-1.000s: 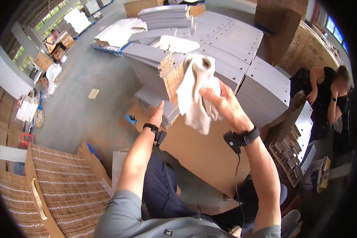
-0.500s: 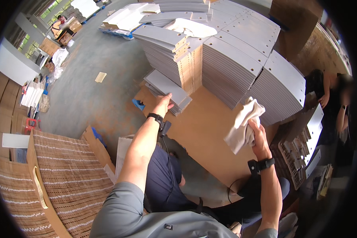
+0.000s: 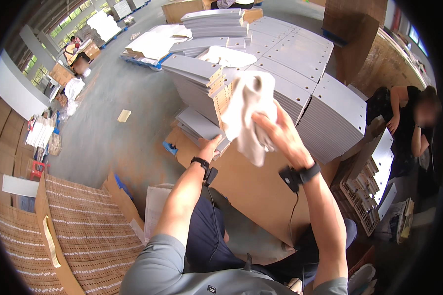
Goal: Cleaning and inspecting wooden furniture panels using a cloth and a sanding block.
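The right hand (image 3: 280, 135) has its grip pinched on a white cloth (image 3: 248, 115), which hangs against the exposed edge of the stacked grey panels (image 3: 202, 86) directly ahead; the left hand (image 3: 210, 147), fingers spread, rests on a lower panel stack (image 3: 199, 125) just below. A brown cardboard sheet (image 3: 251, 187) lies beneath both hands. Beyond are further grey panel stacks (image 3: 300, 54) on a concrete floor (image 3: 118, 88), with a seated person (image 3: 408, 123) to the right.

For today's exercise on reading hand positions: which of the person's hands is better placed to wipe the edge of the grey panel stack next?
Probably the right hand: it grips the white cloth against the grey panel stack. The left hand is bare, resting on the lower panels.
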Available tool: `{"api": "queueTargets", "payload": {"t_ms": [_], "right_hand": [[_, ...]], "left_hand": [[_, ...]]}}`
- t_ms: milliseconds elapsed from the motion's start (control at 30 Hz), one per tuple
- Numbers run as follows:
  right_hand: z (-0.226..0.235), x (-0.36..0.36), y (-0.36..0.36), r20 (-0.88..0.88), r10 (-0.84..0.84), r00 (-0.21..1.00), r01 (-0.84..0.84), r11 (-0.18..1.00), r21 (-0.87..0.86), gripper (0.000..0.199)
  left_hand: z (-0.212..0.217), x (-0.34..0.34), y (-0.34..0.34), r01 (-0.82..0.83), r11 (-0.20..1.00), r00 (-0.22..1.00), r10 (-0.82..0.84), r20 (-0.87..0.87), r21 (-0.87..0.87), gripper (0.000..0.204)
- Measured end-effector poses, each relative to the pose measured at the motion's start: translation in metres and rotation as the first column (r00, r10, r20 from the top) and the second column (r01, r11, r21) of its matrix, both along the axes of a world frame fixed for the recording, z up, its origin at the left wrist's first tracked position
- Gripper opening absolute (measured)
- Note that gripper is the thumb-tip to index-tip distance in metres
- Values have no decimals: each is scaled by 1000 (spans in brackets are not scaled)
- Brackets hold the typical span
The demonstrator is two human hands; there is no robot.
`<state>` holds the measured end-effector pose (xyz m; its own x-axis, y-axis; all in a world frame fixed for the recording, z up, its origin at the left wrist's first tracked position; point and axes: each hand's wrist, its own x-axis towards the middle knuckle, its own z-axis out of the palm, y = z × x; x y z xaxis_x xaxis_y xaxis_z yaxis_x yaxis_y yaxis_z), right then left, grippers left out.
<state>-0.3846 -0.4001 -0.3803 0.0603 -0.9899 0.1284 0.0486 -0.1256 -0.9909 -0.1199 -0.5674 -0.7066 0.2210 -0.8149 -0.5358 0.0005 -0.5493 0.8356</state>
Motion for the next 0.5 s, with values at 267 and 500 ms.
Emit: {"api": "queueTargets", "payload": {"t_ms": [267, 500], "right_hand": [[-5, 7, -3, -256, 17, 966, -34, 998, -62, 45], [-94, -78, 98, -42, -151, 988, 156, 944, 292, 46]], "left_hand": [[-24, 6, -12, 19, 997, 996, -12, -89, 71, 43], [64, 13, 59, 137, 974, 948, -182, -261, -182, 35]]}}
